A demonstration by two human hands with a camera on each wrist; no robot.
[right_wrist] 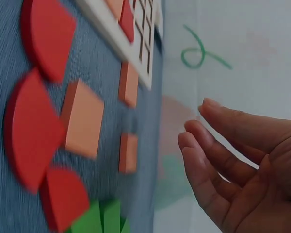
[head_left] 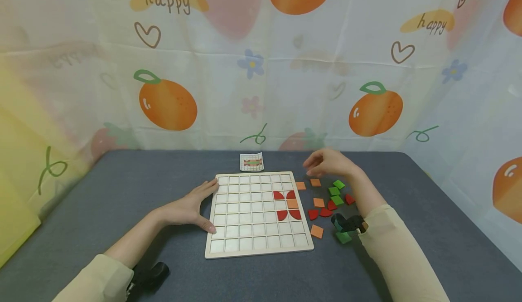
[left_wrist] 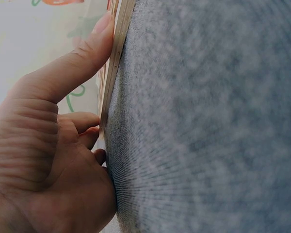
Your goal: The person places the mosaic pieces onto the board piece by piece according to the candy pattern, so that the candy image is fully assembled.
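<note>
A white grid board (head_left: pixel 240 232) with a pale wooden rim lies on the dark table. Near its right side sit several red quarter-round pieces (head_left: pixel 282 215) and one orange square tile (head_left: pixel 292 203). My left hand (head_left: pixel 185 209) touches the board's left edge with thumb and fingers spread along it; the left wrist view shows the thumb (left_wrist: pixel 94 41) against the rim. Beyond the board's upper right corner, my right hand (head_left: pixel 330 162) hovers near the loose orange tiles (head_left: pixel 315 182). Its fingers are loosely bent, with nothing between them in the right wrist view.
Green pieces (head_left: pixel 334 191) and more red pieces (head_left: pixel 313 214) lie loose right of the board, under and beside my right forearm. A small printed card (head_left: pixel 251 162) lies behind the board. A fruit-patterned curtain (head_left: pixel 253 98) hangs at the table's far edge.
</note>
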